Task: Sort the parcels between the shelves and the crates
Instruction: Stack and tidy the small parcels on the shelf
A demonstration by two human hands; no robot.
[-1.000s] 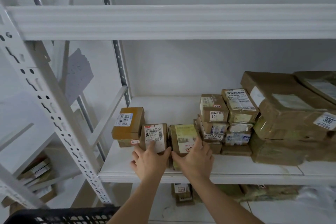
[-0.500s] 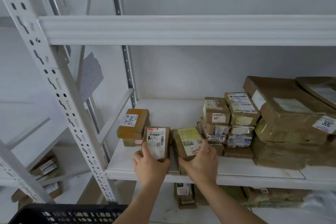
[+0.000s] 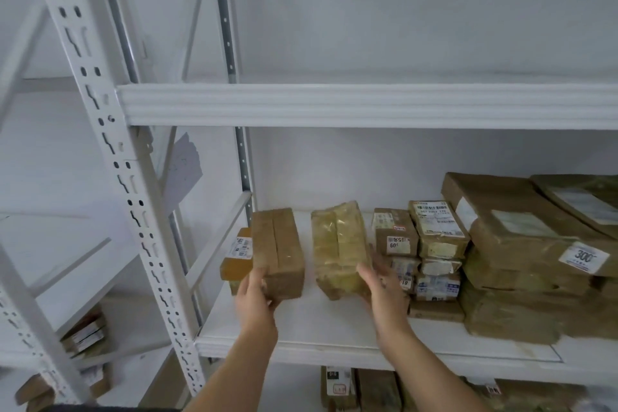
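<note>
A: Far left?
B: White slotted upright (image 3: 110, 157) of the shelving. Behind it, lower left, a neighbouring shelf with a few brown parcels (image 3: 85, 333), blurred.

A: Main shelf, left end?
B: White shelf (image 3: 334, 334). At its left end an amber-taped box (image 3: 235, 261) with a white barcode label, resting on the shelf and partly hidden behind the next parcel.

A: Left hand?
B: Left hand (image 3: 255, 294) clenched round the near lower corner of a plain brown parcel (image 3: 277, 251). Thumb on the near face, fingers underneath. Parcel tilted, far end higher, seam side up. Lifted or still touching the shelf: cannot tell.

A: Right hand?
B: Right hand (image 3: 384, 288) grasping a yellowish tape-wrapped parcel (image 3: 339, 247) at its right near edge. Fingers blurred; curl round the edge apparent. Parcel tilted like the brown one, just beside it, a gap between the two.

A: Further right?
B: Stack of small labelled parcels (image 3: 418, 244), several layers deep, touching one another, just behind the right hand. One label reads upside down, "60" legible.

A: Right end?
B: Large flat brown parcels (image 3: 521, 244) stacked and leaning, one with a white "300" sticker (image 3: 583, 257). Bottom one flat on the shelf.

A: Below?
B: More brown parcels (image 3: 337, 388) on the lower shelf, partly cut off.

A: Above?
B: White shelf beam (image 3: 368, 104) across the frame.
</note>
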